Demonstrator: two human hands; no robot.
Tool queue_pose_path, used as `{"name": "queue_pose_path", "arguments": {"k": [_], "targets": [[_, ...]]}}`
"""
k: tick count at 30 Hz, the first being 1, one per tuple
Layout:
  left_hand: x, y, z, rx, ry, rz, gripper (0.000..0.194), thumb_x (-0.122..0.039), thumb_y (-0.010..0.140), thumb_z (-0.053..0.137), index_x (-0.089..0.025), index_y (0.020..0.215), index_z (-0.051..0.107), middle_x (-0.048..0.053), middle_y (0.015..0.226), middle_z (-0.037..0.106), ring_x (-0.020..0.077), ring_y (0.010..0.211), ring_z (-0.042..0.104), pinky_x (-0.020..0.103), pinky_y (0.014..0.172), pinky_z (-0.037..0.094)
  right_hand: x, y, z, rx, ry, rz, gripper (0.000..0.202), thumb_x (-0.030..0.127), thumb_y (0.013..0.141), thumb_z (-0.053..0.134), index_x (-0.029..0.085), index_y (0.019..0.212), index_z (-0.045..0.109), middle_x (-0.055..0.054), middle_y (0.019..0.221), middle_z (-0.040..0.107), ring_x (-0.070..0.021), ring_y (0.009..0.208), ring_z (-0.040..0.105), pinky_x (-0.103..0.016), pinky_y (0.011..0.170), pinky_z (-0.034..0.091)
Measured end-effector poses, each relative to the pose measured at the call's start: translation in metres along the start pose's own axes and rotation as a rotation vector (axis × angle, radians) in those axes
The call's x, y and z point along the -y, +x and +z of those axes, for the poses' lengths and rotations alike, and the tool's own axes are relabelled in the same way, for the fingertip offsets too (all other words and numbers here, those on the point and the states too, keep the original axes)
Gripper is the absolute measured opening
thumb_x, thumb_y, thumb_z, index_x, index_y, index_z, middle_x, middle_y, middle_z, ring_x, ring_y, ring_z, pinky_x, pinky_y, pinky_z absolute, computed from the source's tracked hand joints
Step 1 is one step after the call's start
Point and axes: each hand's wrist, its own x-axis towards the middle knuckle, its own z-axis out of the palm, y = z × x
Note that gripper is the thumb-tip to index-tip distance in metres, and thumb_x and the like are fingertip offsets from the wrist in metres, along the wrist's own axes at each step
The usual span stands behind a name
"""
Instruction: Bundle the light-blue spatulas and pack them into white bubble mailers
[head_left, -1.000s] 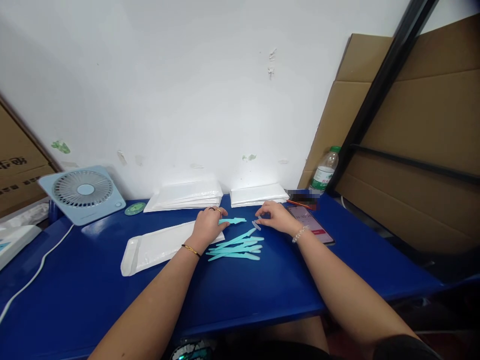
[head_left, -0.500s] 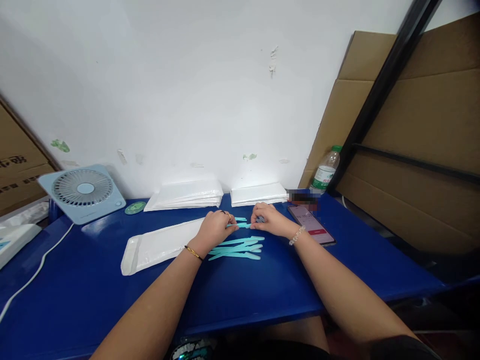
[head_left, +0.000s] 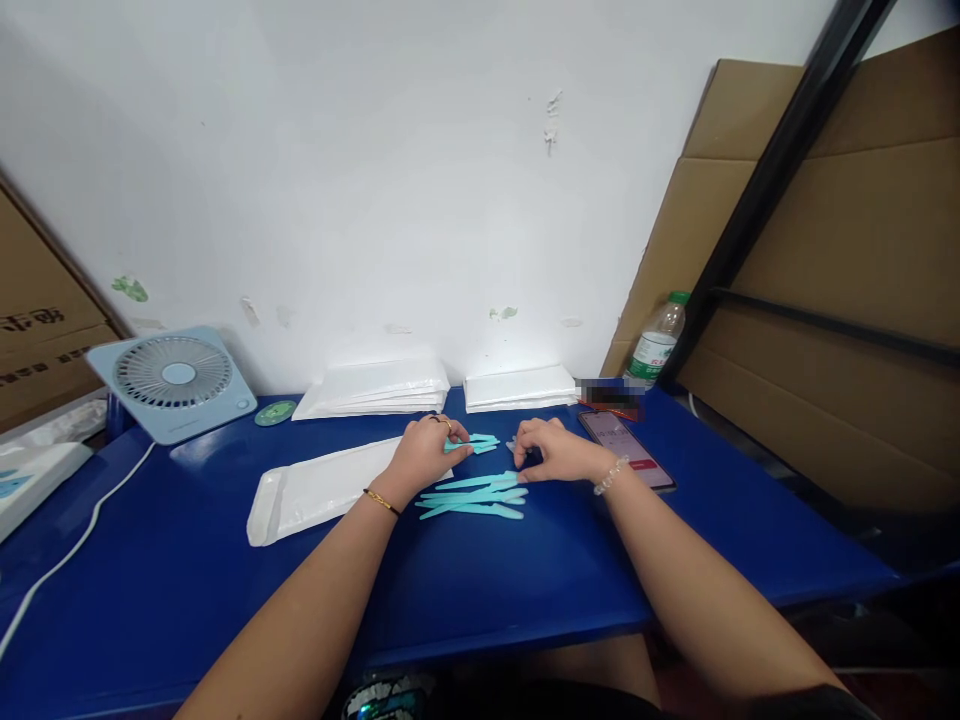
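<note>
My left hand [head_left: 429,446] is closed with thumb and fingers on turquoise eyebrow razors [head_left: 484,441], whose heads stick out to the right. Opposite it, my right hand [head_left: 559,452] has its fingers curled and a gap between index finger and thumb. Its thumb tip is at the head end of the topmost razor in a loose, fanned pile of eyebrow razors [head_left: 469,497]. Just beyond the right fingertips is a small translucent piece [head_left: 511,445], partly hidden. Under and beside my left hand lies a long white padded envelope [head_left: 322,490].
Two stacks of white envelopes [head_left: 375,388] [head_left: 519,388] stand against the wall. A light blue fan [head_left: 178,378] and its white cable are at the left. On the right are a phone [head_left: 628,450], a water bottle [head_left: 657,342] and cardboard sheets [head_left: 825,300]. The blue table [head_left: 510,590] ends near my lap.
My right hand has drawn back from the razor at my left fingers and come down to the pile. A translucent piece now shows by its fingertips. My left hand has shifted slightly left.
</note>
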Motion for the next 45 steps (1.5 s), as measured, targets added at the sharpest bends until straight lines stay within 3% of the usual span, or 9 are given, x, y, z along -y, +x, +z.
{"name": "queue_pose_path", "arguments": {"k": [4,8,14,17,21,28,34,39,45], "targets": [[-0.009,-0.005,0.001,0.085,-0.059,0.109,0.027,-0.047,0.079,0.056,-0.024,0.086,0.069,0.002,0.086,0.068,0.0189,0.084,0.06,0.029,0.074,0.041,0.005,0.002,0.006,0.018,-0.052,-0.008,0.01,0.031,0.075,0.069,0.021,0.075,0.067,-0.003,0.089,0.058,-0.0192,0.087,0.052,-0.035,0.081,0.028],[-0.009,-0.003,0.005,0.144,-0.041,0.173,0.02,-0.034,0.081,0.054,-0.023,0.076,0.069,0.001,0.079,0.07,0.0165,0.077,0.061,0.027,0.075,0.041,0.004,0.005,0.006,-0.051,-0.075,-0.016,0.007,0.027,0.078,0.066,0.02,0.078,0.065,-0.003,0.091,0.058,-0.02,0.091,0.052,-0.034,0.081,0.027],[-0.004,0.0,0.001,0.04,0.023,0.061,0.025,-0.035,0.083,0.049,-0.021,0.081,0.07,0.003,0.086,0.07,0.0186,0.08,0.06,0.029,0.072,0.041,-0.004,0.005,0.0,-0.182,-0.119,0.036,0.007,0.024,0.08,0.064,0.019,0.075,0.064,-0.004,0.09,0.059,-0.0214,0.095,0.052,-0.034,0.081,0.026],[-0.006,0.0,0.001,0.05,0.004,0.064,0.026,-0.042,0.081,0.054,-0.023,0.089,0.07,0.002,0.088,0.069,0.0185,0.081,0.06,0.029,0.074,0.042,-0.004,0.005,0.0,-0.196,-0.092,0.029,0.009,0.027,0.081,0.063,0.019,0.076,0.064,-0.004,0.09,0.059,-0.0214,0.095,0.052,-0.034,0.082,0.026],[-0.005,0.002,0.006,0.074,0.032,0.086,0.02,-0.036,0.079,0.057,-0.021,0.084,0.07,0.003,0.087,0.069,0.0182,0.08,0.06,0.028,0.073,0.042,-0.004,0.004,0.001,-0.186,-0.09,0.0,0.01,0.029,0.081,0.062,0.02,0.079,0.064,-0.005,0.093,0.059,-0.0217,0.096,0.052,-0.034,0.082,0.026],[0.017,0.007,0.008,-0.003,0.098,-0.018,0.021,-0.036,0.081,0.055,-0.022,0.085,0.07,0.003,0.089,0.069,0.0194,0.081,0.06,0.028,0.071,0.041,-0.025,0.004,0.001,-0.231,-0.145,0.099,0.011,0.028,0.08,0.063,0.019,0.074,0.065,-0.005,0.09,0.059,-0.0221,0.091,0.054,-0.036,0.083,0.025],[0.017,0.006,0.011,-0.033,0.041,-0.013,0.026,-0.037,0.078,0.058,-0.022,0.097,0.067,0.003,0.094,0.067,0.0199,0.088,0.059,0.028,0.073,0.041,-0.004,0.005,0.005,-0.183,-0.052,0.046,0.015,0.035,0.081,0.062,0.02,0.083,0.066,-0.005,0.094,0.059,-0.0193,0.085,0.055,-0.036,0.084,0.028],[0.003,-0.004,0.005,0.162,-0.149,0.059,0.027,-0.044,0.077,0.057,-0.02,0.082,0.068,0.001,0.078,0.067,0.0143,0.069,0.058,0.025,0.059,0.037,0.021,0.008,0.012,-0.007,-0.015,-0.037,0.014,0.034,0.081,0.063,0.02,0.082,0.067,-0.003,0.091,0.058,-0.0189,0.088,0.054,-0.034,0.081,0.027],[-0.009,-0.009,0.004,0.353,-0.249,0.073,0.03,-0.046,0.072,0.061,-0.02,0.083,0.069,0.0,0.072,0.066,0.0127,0.061,0.054,0.024,0.053,0.033,0.021,0.009,0.016,0.009,-0.032,-0.056,0.013,0.032,0.081,0.062,0.019,0.086,0.063,-0.004,0.093,0.057,-0.0198,0.091,0.053,-0.032,0.079,0.026]]}}
